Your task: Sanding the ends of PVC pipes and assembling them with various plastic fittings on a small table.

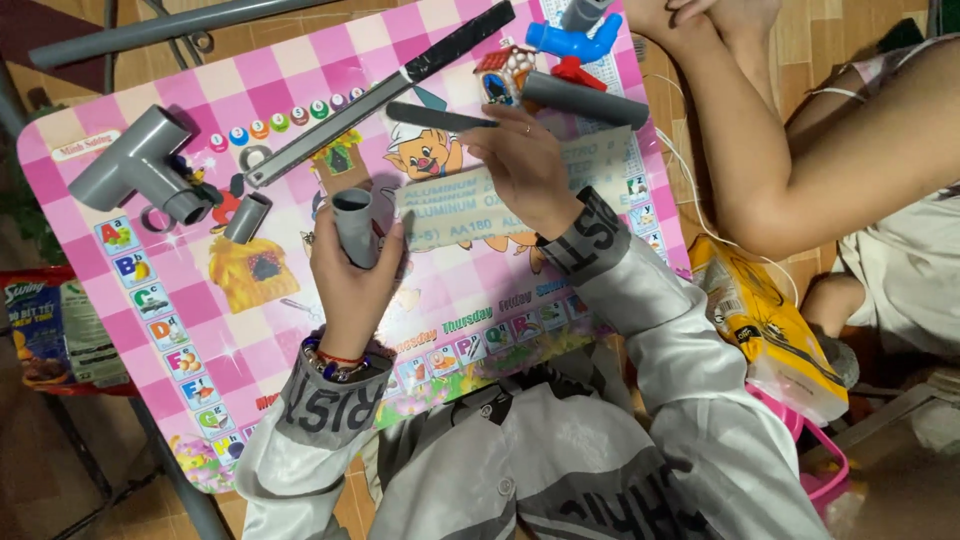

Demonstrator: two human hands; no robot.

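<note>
My left hand (352, 280) grips a short grey plastic pipe piece (353, 222), held upright over the pink checkered children's table (190, 330). My right hand (525, 165) pinches a strip of grey sandpaper (450, 205) that stretches from that hand to the pipe piece. Both arms wear grey-white printed sleeves. A dark flat file (440, 117) lies on the table just beyond my right fingers.
A grey T-shaped pipe fitting (140, 160) and a short grey pipe offcut (247, 217) lie at left. A long grey ruler-like bar (380, 95), a grey pipe (583, 98) and a blue fitting (575, 40) lie at the far side. Another person's arm (800, 150) reaches in at right; a yellow packet (765, 330) lies below it.
</note>
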